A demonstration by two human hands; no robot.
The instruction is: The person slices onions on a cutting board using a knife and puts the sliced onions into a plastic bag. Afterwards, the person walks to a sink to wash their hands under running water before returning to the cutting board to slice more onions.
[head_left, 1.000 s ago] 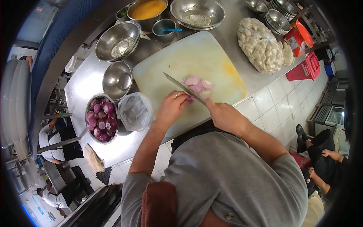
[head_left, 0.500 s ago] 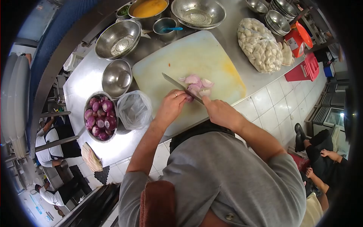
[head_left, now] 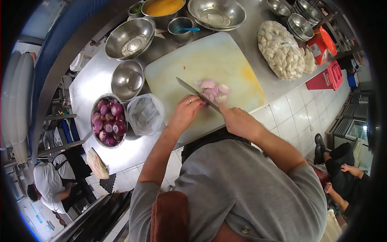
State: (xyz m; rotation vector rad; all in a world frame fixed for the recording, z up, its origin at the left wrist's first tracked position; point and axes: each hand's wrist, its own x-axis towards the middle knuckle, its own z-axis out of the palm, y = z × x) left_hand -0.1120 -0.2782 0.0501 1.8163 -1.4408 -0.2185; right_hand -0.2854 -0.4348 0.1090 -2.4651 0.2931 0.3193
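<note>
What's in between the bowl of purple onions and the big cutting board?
An open, see-through plastic bag sits between the red onions and the cutting board. The head view shows it.

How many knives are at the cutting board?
1: the knife, gripped in the right hand, slanting across the cutting board beside sliced onion. I see no others.

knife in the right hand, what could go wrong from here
The left hand has its fingers close beside the knife, so a slip of the right hand might nick them. The onion piece at those fingers is mostly hidden and could slide. Cut onion slices lie loose beside the knife, so a stroke might scatter them across the cutting board.
</note>
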